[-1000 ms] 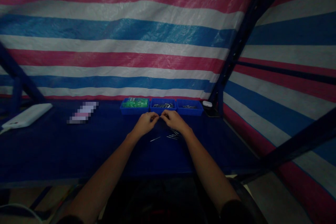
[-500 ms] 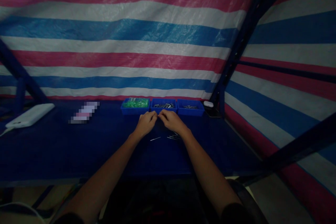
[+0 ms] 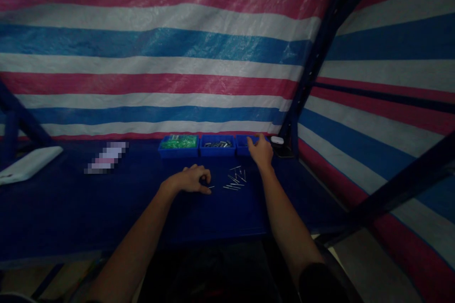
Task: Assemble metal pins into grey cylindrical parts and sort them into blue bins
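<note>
My left hand (image 3: 192,179) is low over the table, its fingers curled and the thumb apart from the index finger. A thin metal pin (image 3: 211,187) lies by its thumb, partly hidden; whether they touch I cannot tell. My right hand (image 3: 262,151) reaches over the right blue bin (image 3: 242,151), thumb and fingers apart, hiding much of the bin and its contents. Between my hands several slender metal pins (image 3: 233,181) are scattered on the table. The middle blue bin (image 3: 217,151) contains small metal pieces (image 3: 220,144).
A left blue bin (image 3: 178,153) holds green plastic packaging (image 3: 180,141). Right of the bins are a white case (image 3: 277,140) and a dark flat object (image 3: 284,151). A white device (image 3: 31,164) and a blurred-out item (image 3: 107,157) lie left. Blue frame posts (image 3: 308,71) flank the table.
My hands have parted from where they met before the middle bin. The left came back toward the lone pin; the right moved over the right bin. More loose pins are visible. The view shifted slightly.
</note>
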The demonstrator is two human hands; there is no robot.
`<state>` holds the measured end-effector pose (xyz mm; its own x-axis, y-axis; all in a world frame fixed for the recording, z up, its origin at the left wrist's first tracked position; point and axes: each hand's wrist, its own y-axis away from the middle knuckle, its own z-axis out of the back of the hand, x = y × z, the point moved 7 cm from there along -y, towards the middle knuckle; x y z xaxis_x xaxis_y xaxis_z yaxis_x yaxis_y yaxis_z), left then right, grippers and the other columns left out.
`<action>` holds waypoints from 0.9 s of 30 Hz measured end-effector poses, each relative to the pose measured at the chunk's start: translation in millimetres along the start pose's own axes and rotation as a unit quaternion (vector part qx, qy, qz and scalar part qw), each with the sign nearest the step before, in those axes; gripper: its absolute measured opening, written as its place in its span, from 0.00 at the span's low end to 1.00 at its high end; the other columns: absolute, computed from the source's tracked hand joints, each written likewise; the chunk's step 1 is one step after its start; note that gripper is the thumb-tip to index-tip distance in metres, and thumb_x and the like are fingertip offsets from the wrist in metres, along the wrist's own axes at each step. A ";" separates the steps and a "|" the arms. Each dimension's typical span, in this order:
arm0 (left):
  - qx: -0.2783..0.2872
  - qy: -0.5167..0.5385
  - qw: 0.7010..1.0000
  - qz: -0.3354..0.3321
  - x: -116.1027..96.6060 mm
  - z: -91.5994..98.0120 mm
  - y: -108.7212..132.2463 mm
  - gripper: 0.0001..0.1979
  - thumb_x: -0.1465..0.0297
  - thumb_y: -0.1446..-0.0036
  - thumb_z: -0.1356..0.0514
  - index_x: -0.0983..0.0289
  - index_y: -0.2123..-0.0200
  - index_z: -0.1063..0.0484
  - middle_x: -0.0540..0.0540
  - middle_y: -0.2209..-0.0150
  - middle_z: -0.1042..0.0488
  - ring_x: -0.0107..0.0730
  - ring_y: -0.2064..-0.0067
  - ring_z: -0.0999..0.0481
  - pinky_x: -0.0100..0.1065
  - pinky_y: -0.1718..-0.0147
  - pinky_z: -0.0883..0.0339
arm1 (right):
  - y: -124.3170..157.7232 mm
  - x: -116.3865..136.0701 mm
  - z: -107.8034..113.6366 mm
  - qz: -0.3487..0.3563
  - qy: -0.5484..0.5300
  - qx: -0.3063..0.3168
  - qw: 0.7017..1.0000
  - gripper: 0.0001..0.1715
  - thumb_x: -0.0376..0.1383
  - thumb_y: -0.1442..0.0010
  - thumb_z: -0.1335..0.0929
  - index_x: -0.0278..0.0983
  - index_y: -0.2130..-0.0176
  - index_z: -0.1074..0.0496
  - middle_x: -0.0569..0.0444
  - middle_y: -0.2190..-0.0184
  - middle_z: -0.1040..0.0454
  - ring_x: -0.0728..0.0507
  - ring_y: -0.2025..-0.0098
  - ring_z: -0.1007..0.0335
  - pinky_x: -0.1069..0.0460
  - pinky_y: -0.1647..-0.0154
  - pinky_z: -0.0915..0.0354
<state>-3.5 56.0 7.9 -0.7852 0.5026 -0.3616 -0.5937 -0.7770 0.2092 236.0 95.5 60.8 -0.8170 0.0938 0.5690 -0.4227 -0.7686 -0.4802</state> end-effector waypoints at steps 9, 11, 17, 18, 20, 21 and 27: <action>-0.198 0.066 0.978 -0.024 11.7 12.2 -20.0 0.07 0.69 0.45 0.51 0.63 0.70 0.34 0.53 0.69 0.31 0.34 0.64 0.34 0.36 0.63 0.42 | 64.6 82.1 -43.0 0.259 -0.140 0.229 0.928 0.10 0.40 0.44 0.37 0.38 0.67 0.31 0.59 0.80 0.34 0.50 0.77 0.39 0.57 0.75 0.48; -0.248 0.121 0.961 -0.032 16.6 19.8 -19.2 0.08 0.68 0.44 0.52 0.64 0.69 0.36 0.52 0.71 0.32 0.32 0.68 0.34 0.34 0.66 0.41 | 81.0 96.1 -48.0 0.310 -0.139 0.275 0.899 0.08 0.37 0.46 0.35 0.38 0.64 0.31 0.60 0.79 0.34 0.51 0.77 0.39 0.57 0.75 0.49; -0.286 0.247 0.925 -0.043 23.3 25.0 -18.5 0.09 0.67 0.44 0.51 0.64 0.60 0.41 0.46 0.77 0.35 0.27 0.74 0.34 0.29 0.72 0.42 | 82.1 97.6 -42.5 0.340 -0.128 0.272 0.891 0.08 0.32 0.46 0.35 0.39 0.63 0.31 0.60 0.77 0.34 0.51 0.75 0.40 0.57 0.74 0.50; -0.287 0.256 0.922 -0.046 21.9 24.8 -18.6 0.10 0.67 0.44 0.51 0.64 0.60 0.41 0.46 0.77 0.35 0.27 0.74 0.34 0.29 0.73 0.42 | 80.5 96.6 -41.9 0.340 -0.126 0.274 0.891 0.08 0.33 0.46 0.34 0.39 0.63 0.31 0.60 0.78 0.34 0.51 0.75 0.41 0.57 0.74 0.51; -0.292 0.274 0.915 -0.052 18.1 25.4 -17.8 0.10 0.67 0.45 0.51 0.64 0.59 0.41 0.46 0.78 0.35 0.26 0.75 0.35 0.28 0.74 0.43 | 78.8 95.9 -40.9 0.343 -0.123 0.280 0.888 0.07 0.34 0.46 0.34 0.38 0.64 0.30 0.60 0.78 0.35 0.52 0.76 0.41 0.57 0.75 0.52; -0.295 0.281 0.912 -0.053 16.2 26.2 -17.0 0.10 0.67 0.45 0.51 0.64 0.60 0.41 0.46 0.78 0.36 0.26 0.76 0.35 0.28 0.75 0.44 | 78.5 96.0 -40.4 0.346 -0.122 0.282 0.887 0.05 0.34 0.46 0.35 0.38 0.66 0.30 0.60 0.78 0.35 0.52 0.76 0.41 0.57 0.75 0.52; -0.336 0.312 0.888 -0.041 12.1 34.3 -10.1 0.10 0.66 0.44 0.50 0.64 0.60 0.41 0.45 0.79 0.37 0.24 0.78 0.38 0.27 0.76 0.45 | 82.3 100.6 -33.6 0.350 -0.116 0.276 0.888 0.05 0.34 0.45 0.35 0.38 0.65 0.31 0.59 0.77 0.33 0.51 0.75 0.40 0.57 0.74 0.52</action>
<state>-12.9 82.9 32.5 -0.3704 0.4223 -0.8273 -0.2408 -0.9039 -0.3536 105.8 63.0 56.1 -0.6734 -0.6128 0.4135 0.4658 -0.7861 -0.4063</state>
